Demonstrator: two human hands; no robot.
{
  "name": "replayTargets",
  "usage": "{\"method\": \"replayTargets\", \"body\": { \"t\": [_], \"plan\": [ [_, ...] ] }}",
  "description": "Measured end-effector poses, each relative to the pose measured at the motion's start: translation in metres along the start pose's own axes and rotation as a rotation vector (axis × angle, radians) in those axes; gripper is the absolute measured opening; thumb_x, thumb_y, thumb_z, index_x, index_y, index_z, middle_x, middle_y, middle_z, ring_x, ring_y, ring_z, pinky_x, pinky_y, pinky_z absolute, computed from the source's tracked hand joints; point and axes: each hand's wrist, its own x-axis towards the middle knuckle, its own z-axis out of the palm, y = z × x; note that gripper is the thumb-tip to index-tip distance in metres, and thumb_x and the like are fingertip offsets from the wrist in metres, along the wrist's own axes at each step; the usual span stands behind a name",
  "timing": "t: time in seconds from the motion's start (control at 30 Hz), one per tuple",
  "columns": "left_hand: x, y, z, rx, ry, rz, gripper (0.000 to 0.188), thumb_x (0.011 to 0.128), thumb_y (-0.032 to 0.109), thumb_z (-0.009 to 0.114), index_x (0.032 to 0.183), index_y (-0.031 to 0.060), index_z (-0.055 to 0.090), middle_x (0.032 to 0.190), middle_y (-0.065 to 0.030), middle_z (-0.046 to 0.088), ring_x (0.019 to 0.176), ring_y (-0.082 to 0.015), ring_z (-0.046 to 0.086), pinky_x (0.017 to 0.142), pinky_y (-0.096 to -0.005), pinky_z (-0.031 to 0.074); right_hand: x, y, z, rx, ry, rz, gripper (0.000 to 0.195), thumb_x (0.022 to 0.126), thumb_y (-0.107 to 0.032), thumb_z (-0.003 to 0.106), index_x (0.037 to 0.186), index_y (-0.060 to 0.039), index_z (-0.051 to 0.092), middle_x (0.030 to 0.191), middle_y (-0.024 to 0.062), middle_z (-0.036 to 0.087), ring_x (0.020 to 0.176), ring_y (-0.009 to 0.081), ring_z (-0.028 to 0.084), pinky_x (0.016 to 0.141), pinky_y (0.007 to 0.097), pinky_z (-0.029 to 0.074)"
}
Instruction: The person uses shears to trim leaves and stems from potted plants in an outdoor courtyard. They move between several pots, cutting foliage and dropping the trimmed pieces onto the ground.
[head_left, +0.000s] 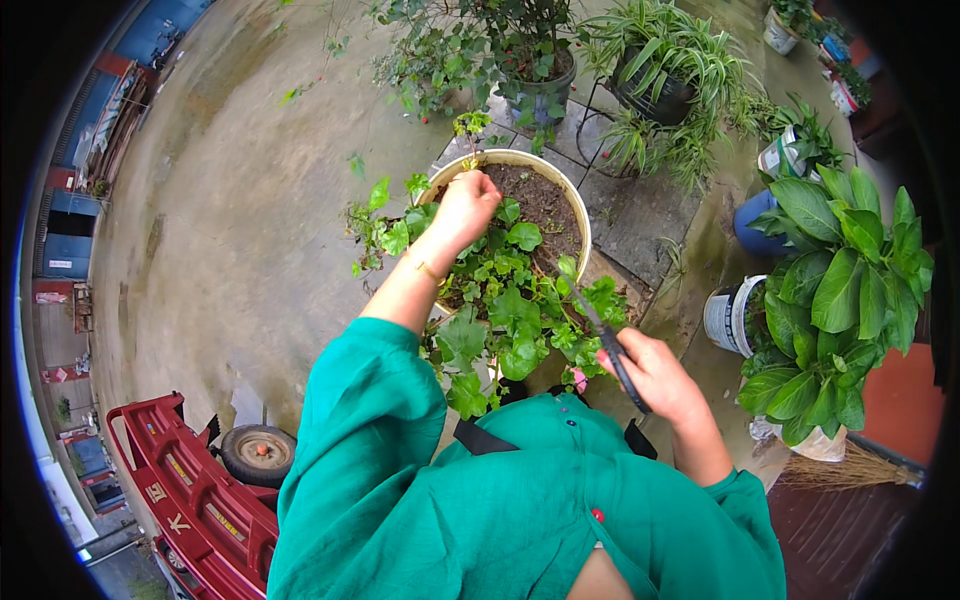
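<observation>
Over the far left rim of a round cream planter (576, 202), my left hand (471, 201) pinches a thin sprig (471, 131) with yellow-green leaves, which sticks up past my knuckles. Its lower end is hidden by my fingers. My right hand (660, 371) grips a black-handled cutting tool (606, 330), seen nearly edge-on, so whether it is scissors or a knife is unclear. The blade points up and left toward the planter's near right side. Lobed green leaves (517, 315) spill over the near rim. Dark soil (529, 196) shows in the far half.
Beyond the planter stand a dark pot (544, 97) with a bushy plant and a black pot (652, 94) of spider plant. At right are a white bucket (731, 315), a large-leaved plant (840, 300) and a straw broom (847, 469). A red vehicle (195, 487) is at lower left.
</observation>
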Motion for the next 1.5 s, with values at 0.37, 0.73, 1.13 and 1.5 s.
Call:
{"method": "replayTargets", "body": {
  "t": [0.37, 0.73, 1.13, 1.5],
  "plan": [
    [0.035, -0.019, 0.042, -0.034, -0.06, -0.139, 0.02, 0.078, 0.021, 0.067, 0.081, 0.0018, 0.064, 0.079, -0.0178, 0.067, 0.076, -0.0284, 0.064, 0.073, -0.0388, 0.05, 0.014, 0.027, 0.04, -0.166, 0.01, 0.054, 0.054, 0.086, -0.048, 0.06, 0.081, 0.005, 0.055, 0.073, 0.0275, 0.06, 0.073, 0.041, 0.063, 0.066, 0.0447, 0.048],
    [0.042, -0.045, 0.034, -0.35, -0.028, -0.317, 0.013, 0.084, 0.015, 0.063, 0.087, 0.0022, 0.061, 0.087, -0.0093, 0.067, 0.083, -0.0199, 0.063, 0.078, -0.0319, 0.047, 0.012, 0.024, 0.044, -0.186, 0.035, 0.062, 0.056, 0.086, -0.05, 0.059, 0.08, 0.0055, 0.055, 0.075, 0.0278, 0.061, 0.076, 0.0421, 0.063, 0.068, 0.0451, 0.048],
    [0.039, -0.039, 0.016, -1.118, 0.083, -0.392, 0.015, 0.089, 0.004, 0.054, 0.101, -0.0037, 0.054, 0.097, -0.0126, 0.062, 0.09, -0.0236, 0.063, 0.075, -0.0336, 0.054, 0.012, 0.032, 0.046, -0.162, 0.041, 0.063, 0.054, 0.086, -0.049, 0.061, 0.08, 0.005, 0.055, 0.075, 0.0274, 0.061, 0.075, 0.0426, 0.062, 0.067, 0.0448, 0.049],
    [0.044, -0.062, -0.034, -0.801, 0.384, -0.478, 0.021, 0.083, 0.017, 0.063, 0.101, 0.0067, 0.061, 0.102, -0.0056, 0.061, 0.098, -0.0164, 0.054, 0.076, -0.032, 0.045, 0.009, 0.028, 0.046, -0.205, 0.063, 0.117, 0.055, 0.086, -0.049, 0.06, 0.081, 0.0054, 0.055, 0.077, 0.0281, 0.061, 0.076, 0.0431, 0.062, 0.068, 0.0457, 0.048]
  ]
}}
